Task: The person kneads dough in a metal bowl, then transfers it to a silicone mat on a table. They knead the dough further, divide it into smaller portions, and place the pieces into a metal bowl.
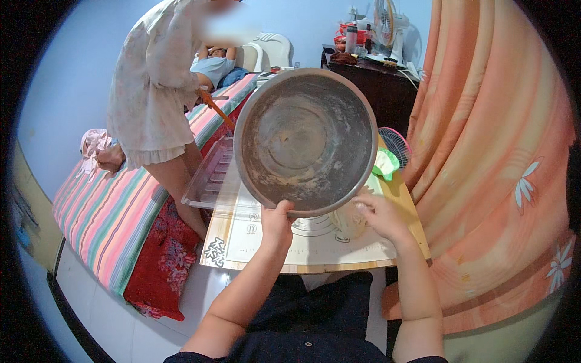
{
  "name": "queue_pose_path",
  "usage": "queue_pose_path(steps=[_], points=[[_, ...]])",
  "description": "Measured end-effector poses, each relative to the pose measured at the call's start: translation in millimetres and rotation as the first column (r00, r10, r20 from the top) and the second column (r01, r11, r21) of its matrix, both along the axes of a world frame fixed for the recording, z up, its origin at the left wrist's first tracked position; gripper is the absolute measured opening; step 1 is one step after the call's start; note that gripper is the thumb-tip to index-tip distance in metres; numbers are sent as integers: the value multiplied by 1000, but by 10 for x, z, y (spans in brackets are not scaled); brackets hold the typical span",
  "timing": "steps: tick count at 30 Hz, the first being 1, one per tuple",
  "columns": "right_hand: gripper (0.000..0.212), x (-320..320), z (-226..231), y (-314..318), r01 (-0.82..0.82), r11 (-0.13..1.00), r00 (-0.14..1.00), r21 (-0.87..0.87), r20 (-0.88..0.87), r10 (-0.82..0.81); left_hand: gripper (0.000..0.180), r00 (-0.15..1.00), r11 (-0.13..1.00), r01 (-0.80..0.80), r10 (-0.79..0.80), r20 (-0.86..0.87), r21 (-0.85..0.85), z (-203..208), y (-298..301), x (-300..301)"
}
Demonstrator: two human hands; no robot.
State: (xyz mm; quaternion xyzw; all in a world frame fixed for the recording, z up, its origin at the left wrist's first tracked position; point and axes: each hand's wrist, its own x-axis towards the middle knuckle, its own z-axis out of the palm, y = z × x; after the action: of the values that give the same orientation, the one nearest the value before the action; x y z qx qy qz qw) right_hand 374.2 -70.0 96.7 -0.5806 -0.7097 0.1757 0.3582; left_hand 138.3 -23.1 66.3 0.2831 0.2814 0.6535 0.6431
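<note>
A large round metal basin [305,136] is tilted up in front of me, its inside facing me and smeared with pale, floury residue. My left hand [278,222] grips its lower rim, thumb on the inner side. Close by the rim's lower right is my right hand [381,216], fingers pinched together; what they hold is unclear. Just below those fingertips, a pale, crumpled, see-through thing [348,222] lies over a white printed mat [308,249]. The basin hides the middle of the mat.
The mat covers a wooden table [417,233]. A clear plastic tray [206,181] extends past its left edge. Behind the basin are a green thing [385,163] and a pink-rimmed basket [394,145]. A person [154,85] stands left beside a striped bed [109,224]; an orange curtain [484,181] hangs right.
</note>
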Motion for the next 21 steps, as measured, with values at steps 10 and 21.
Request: queue_pose_path(steps=[10,21], points=[[53,-430,-57,647,248,927,878,280,339,-337,43,990,999,38,-37,-136,6,112,-527,350],[50,-411,-124,500,367,900,848,235,314,-428,40,989,994,112,-111,-100,3,15,-625,468]])
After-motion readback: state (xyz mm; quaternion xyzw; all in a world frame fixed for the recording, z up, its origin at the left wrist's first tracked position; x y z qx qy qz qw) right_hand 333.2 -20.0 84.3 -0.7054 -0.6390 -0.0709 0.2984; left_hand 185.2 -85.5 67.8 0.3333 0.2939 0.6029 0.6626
